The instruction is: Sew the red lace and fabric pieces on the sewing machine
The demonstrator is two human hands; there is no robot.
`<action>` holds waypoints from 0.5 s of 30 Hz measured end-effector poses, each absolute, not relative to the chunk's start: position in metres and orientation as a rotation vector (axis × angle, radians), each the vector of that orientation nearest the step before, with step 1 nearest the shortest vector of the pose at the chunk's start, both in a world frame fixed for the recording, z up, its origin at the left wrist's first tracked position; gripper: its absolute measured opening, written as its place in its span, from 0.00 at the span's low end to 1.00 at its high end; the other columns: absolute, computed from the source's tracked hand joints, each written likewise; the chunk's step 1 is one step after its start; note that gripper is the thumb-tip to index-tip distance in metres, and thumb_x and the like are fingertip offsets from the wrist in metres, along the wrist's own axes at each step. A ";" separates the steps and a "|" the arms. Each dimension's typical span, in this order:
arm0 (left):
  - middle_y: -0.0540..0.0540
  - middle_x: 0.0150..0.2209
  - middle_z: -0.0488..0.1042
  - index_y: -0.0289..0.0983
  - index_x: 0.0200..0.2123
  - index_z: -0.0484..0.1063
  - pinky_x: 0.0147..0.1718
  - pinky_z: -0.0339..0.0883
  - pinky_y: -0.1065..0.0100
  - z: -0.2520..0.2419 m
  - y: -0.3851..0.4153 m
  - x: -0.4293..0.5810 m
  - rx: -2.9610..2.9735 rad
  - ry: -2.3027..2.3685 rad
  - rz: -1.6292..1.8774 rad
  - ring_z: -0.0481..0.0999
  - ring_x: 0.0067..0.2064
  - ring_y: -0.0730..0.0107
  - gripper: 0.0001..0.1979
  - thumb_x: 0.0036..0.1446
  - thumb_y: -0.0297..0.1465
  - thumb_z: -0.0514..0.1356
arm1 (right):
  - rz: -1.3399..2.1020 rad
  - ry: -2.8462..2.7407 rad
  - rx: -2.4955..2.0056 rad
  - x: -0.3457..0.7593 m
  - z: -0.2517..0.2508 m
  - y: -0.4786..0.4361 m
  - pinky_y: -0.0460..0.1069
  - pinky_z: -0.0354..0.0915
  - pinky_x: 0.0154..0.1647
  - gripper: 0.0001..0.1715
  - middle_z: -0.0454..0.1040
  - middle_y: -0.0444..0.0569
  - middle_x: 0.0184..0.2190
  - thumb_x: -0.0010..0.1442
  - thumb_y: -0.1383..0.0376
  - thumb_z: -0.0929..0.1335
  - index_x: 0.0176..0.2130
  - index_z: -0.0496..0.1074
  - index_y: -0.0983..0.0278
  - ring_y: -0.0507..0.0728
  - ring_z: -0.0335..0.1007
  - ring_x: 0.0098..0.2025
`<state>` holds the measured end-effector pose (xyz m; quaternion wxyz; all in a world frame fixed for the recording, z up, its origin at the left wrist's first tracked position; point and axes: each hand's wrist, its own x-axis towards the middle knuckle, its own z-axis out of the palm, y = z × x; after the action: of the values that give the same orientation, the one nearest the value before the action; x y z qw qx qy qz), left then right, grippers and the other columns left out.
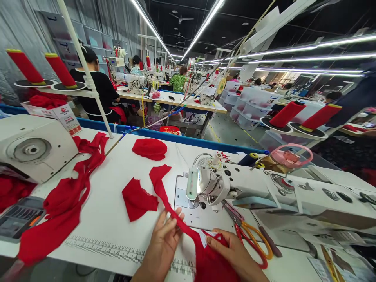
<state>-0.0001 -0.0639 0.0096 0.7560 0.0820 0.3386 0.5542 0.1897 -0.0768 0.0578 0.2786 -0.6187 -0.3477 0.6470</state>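
My left hand [163, 239] pinches a narrow red fabric strip [160, 184] that runs from the table's middle toward me. My right hand [232, 248] presses on the wider red fabric piece [210, 262] at the table's near edge, next to a small white label. Just beyond both hands stands the white sewing machine [264, 188], its needle head [205, 184] above the metal plate. A loose red fabric piece [138, 199] lies left of the strip, apart from it.
Orange-handled scissors [252, 235] lie right of my right hand. Another red piece [149, 149] lies farther back, and a long red pile [63, 203] stretches along the left. A second machine [32, 149] stands at the left. Red thread cones [25, 66] stand on racks. Other workers [100, 86] sit beyond.
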 end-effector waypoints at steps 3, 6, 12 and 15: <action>0.38 0.55 0.69 0.45 0.67 0.48 0.58 0.63 0.56 0.012 -0.052 -0.025 0.408 1.014 1.296 0.70 0.58 0.59 0.39 0.57 0.33 0.64 | 1.697 -1.030 -1.714 0.198 0.045 -0.079 0.42 0.58 0.31 0.37 0.67 0.44 0.28 0.44 0.39 0.72 0.32 0.63 0.68 0.49 0.64 0.30; 0.40 0.54 0.68 0.46 0.65 0.52 0.55 0.65 0.54 0.015 -0.046 -0.050 0.944 1.477 1.313 0.71 0.55 0.60 0.31 0.61 0.37 0.59 | 1.578 -1.274 -1.793 0.207 0.031 -0.079 0.43 0.58 0.32 0.34 0.68 0.46 0.29 0.49 0.39 0.68 0.32 0.66 0.68 0.50 0.64 0.31; 0.47 0.45 0.72 0.40 0.49 0.69 0.55 0.63 0.58 0.020 -0.030 -0.069 2.512 1.131 1.005 0.69 0.50 0.67 0.16 0.63 0.21 0.50 | 1.330 -1.609 -1.929 0.220 0.013 -0.079 0.43 0.56 0.33 0.32 0.67 0.45 0.27 0.54 0.39 0.61 0.30 0.63 0.67 0.49 0.61 0.32; 0.48 0.44 0.74 0.36 0.45 0.70 0.64 0.52 0.54 0.015 -0.006 -0.072 2.863 1.022 0.855 0.69 0.53 0.65 0.11 0.64 0.22 0.51 | 1.286 -1.674 -1.971 0.227 0.008 -0.085 0.43 0.57 0.35 0.33 0.69 0.46 0.30 0.55 0.38 0.60 0.31 0.65 0.66 0.51 0.63 0.34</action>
<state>-0.0723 -0.0056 0.0153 -0.0081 0.9066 0.3237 0.2708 0.2269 -0.0850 0.0077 0.1264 -0.6771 -0.5748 0.4417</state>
